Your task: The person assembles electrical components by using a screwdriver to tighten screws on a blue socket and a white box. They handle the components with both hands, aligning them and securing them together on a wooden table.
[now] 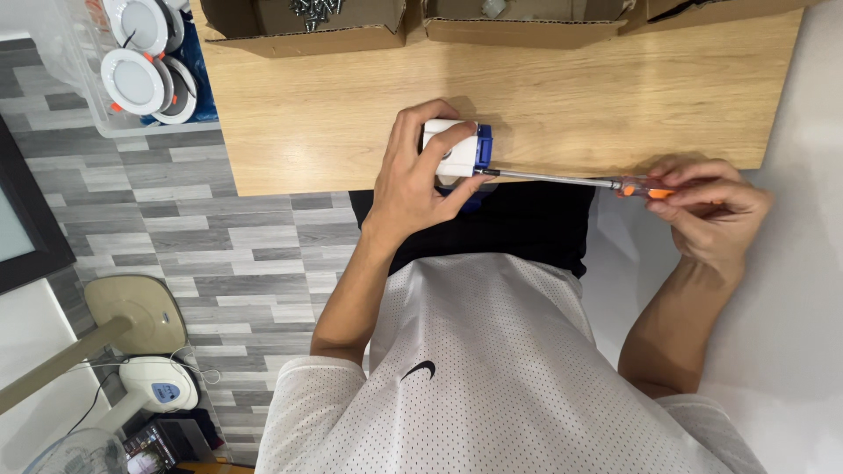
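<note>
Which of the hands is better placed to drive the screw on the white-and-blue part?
Right. The right hand grips the screwdriver, whose tip meets the white-and-blue part; the left hand is occupied holding that part at the table edge.

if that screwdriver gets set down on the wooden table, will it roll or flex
The screwdriver probably stays stiff: its metal shaft looks straight. Its slim, round-looking orange handle could roll on the smooth wooden table. It looks light, pinched only by the right hand.

A small home workshop for putting lamps together

A wooden table carries open cardboard boxes, one with loose screws, beyond the fingers; a clear bin of round white lamps sits off to their left, over grey plank flooring with a standing fan.
</note>
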